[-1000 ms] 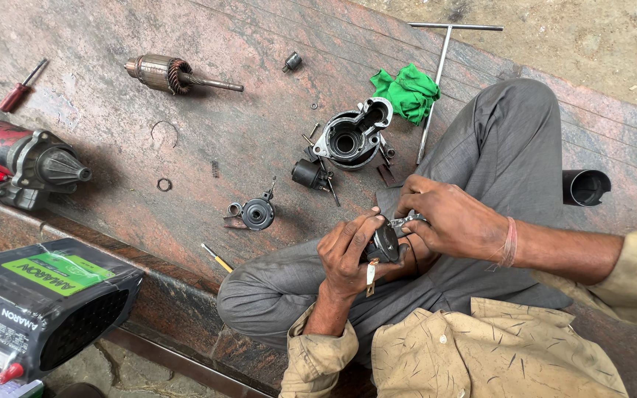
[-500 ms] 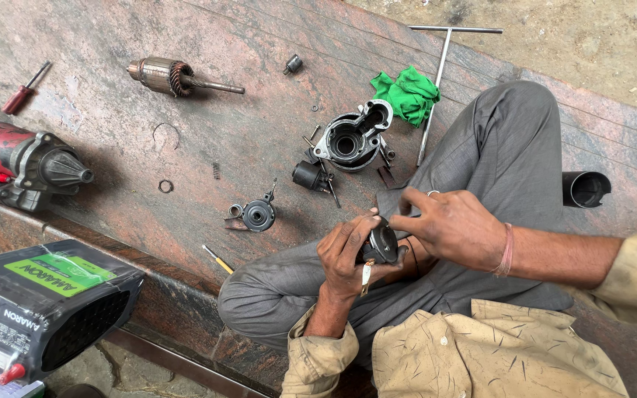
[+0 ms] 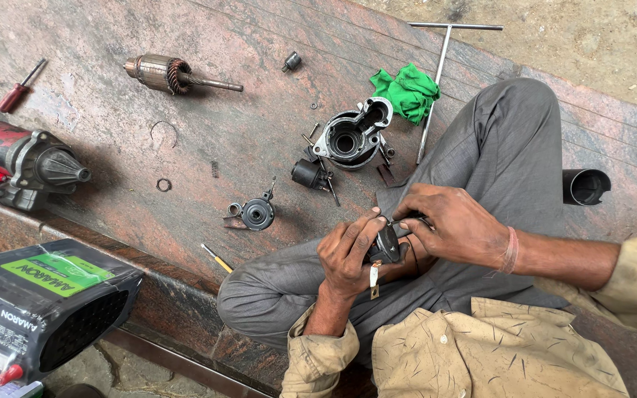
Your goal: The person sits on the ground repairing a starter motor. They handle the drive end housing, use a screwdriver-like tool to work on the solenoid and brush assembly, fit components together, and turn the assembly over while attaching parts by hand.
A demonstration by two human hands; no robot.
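Over the lap of a person seated on a stone desk [image 3: 112, 147], the left hand [image 3: 348, 254] grips a small dark motor part [image 3: 387, 245] from below, while the right hand [image 3: 455, 228] pinches its top edge; a starter housing [image 3: 352, 136] lies nearby.

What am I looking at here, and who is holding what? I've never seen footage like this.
There is no machine at work: the picture comes from a camera worn on a person's head, looking down at their own two bare hands. The person sits on a reddish stone slab with one knee raised. The left hand and the right hand together hold a small dark metal part, fingers pinching at its top. On the slab lie taken-apart motor pieces: a copper-wound rotor, a grey housing, a small round cap, a green rag, a T-shaped wrench, a red screwdriver and a red motor. A black battery stands lower left.
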